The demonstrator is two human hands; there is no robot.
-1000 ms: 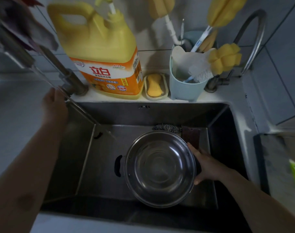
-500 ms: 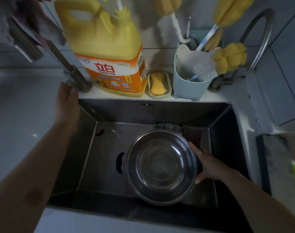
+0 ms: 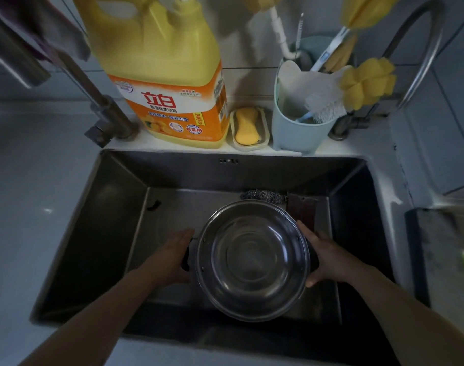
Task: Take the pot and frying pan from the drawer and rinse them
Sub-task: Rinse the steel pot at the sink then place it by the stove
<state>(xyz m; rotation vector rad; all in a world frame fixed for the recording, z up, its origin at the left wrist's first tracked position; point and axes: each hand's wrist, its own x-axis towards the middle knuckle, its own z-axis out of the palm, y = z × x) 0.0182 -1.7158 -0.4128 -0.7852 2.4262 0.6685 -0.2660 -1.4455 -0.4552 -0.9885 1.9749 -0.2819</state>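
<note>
A round steel pot [image 3: 253, 260] with black side handles sits upright in the dark steel sink [image 3: 114, 207], right of centre. My left hand [image 3: 170, 253] is at the pot's left handle, fingers around it. My right hand [image 3: 328, 256] grips the right handle, which it hides. The pot's inside looks shiny; I cannot tell whether water is in it. No frying pan is in view.
A steel faucet [image 3: 104, 109] rises at the sink's back left; a second curved tap [image 3: 421, 48] stands back right. On the ledge stand a yellow detergent jug [image 3: 170, 83], a soap dish [image 3: 248, 129] and a blue brush holder [image 3: 297, 128]. A steel scourer [image 3: 262, 195] lies behind the pot.
My left hand left the faucet base at the sink's back left corner and came down to the pot's left handle. The right hand kept its hold on the pot.
</note>
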